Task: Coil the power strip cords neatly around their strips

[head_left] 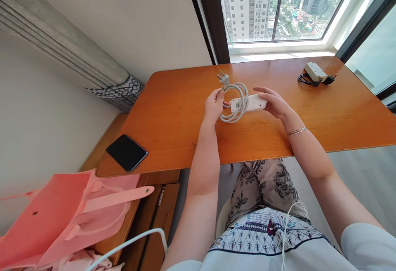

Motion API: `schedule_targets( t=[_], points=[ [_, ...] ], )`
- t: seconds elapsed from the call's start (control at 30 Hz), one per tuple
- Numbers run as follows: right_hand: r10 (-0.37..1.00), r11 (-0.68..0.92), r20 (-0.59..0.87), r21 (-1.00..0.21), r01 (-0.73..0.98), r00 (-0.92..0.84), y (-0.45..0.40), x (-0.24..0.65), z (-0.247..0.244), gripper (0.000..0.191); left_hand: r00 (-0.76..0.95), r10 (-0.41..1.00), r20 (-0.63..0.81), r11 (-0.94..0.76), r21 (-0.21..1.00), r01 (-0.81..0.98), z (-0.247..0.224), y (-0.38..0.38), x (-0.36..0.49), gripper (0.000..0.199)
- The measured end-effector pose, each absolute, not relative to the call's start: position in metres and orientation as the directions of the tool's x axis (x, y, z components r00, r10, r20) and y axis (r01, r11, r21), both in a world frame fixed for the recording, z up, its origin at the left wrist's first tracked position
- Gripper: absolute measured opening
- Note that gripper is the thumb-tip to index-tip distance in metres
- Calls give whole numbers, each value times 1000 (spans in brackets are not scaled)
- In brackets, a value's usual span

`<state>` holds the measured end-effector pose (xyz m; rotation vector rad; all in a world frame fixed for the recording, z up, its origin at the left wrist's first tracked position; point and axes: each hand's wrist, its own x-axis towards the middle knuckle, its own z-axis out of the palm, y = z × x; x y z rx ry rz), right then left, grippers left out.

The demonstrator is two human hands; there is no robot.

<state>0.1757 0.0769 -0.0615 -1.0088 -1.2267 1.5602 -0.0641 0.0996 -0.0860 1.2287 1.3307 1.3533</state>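
A white power strip (256,102) is held above the wooden table, its coiled white cable (243,110) looped around its left part. My left hand (214,105) is closed on the cable near the plug (224,78), whose prongs point up and to the left. At the strip's right end, my right hand (275,102) holds it, thumb and fingers around the end. The strip's underside seems to face up.
A black phone (126,152) lies at the table's (173,118) left front corner. At the back right rests a white adapter (315,72) with a black cord and plug. A pink bag (62,217) stands at the lower left, beside wooden drawers.
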Motion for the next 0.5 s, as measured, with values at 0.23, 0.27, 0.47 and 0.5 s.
schedule_targets(
  t=[0.23, 0.27, 0.47, 0.5],
  points=[
    [875, 111, 254, -934, -339, -413, 68, 167, -62, 72, -101, 990, -102, 84, 982, -167, -92, 102, -51, 29],
    [864, 156, 294, -928, -337, -408, 66, 163, -64, 75, -76, 987, -140, 124, 976, -182, -93, 101, -47, 27],
    [852, 438, 445, -894, -91, -277, 60, 145, -69, 79, 210, 960, -184, 211, 971, -114, -87, 89, -23, 20],
    [857, 466, 451, -885, 3, -250, 60, 145, -67, 79, 243, 956, -165, 193, 976, -99, -85, 85, -19, 17]
  ],
)
